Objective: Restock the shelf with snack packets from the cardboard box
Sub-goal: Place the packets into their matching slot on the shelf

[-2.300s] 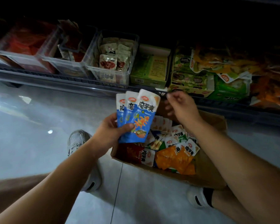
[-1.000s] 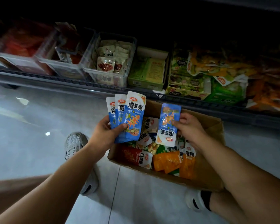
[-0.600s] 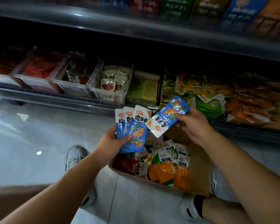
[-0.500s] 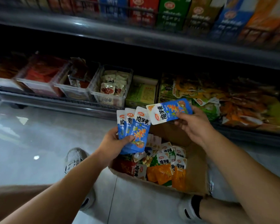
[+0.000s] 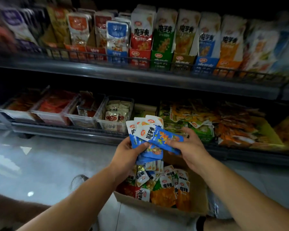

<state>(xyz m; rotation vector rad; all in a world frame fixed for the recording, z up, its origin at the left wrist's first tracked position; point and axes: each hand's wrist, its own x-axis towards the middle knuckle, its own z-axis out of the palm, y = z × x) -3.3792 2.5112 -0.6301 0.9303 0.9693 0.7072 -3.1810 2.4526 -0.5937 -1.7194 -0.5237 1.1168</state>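
while the task was at the gather step, not yet the shelving step, the left hand (image 5: 127,154) gripped a fan of blue packets (image 5: 153,120), thumb across the front, just above the cardboard box (image 5: 198,189). the right hand (image 5: 190,147) pinched a single blue packet (image 5: 163,137) by its right end and laid it slantwise across the fan, touching it, so both hands were closed on packets and neither was free. the box sat on the floor between the feet, with mixed loose packets (image 5: 165,184) inside: orange, green, red and white-topped. judged next move: the left thumb needs to lift and clamp the new packet into the fan, squared up with the others, then the bunch goes to a matching slot; the blue display carton (image 5: 203,62) on the upper shelf (image 5: 140,75) looked like the likely home, but that's a guess. versus half a second earlier, the single packet had been held apart, just right of the fan and nearly level; here it overlapped the fan. the view had also tilted up, so the upper shelf's cartons showed in full and less of the box was visible. about two seconds back the right hand held no packet over the box.
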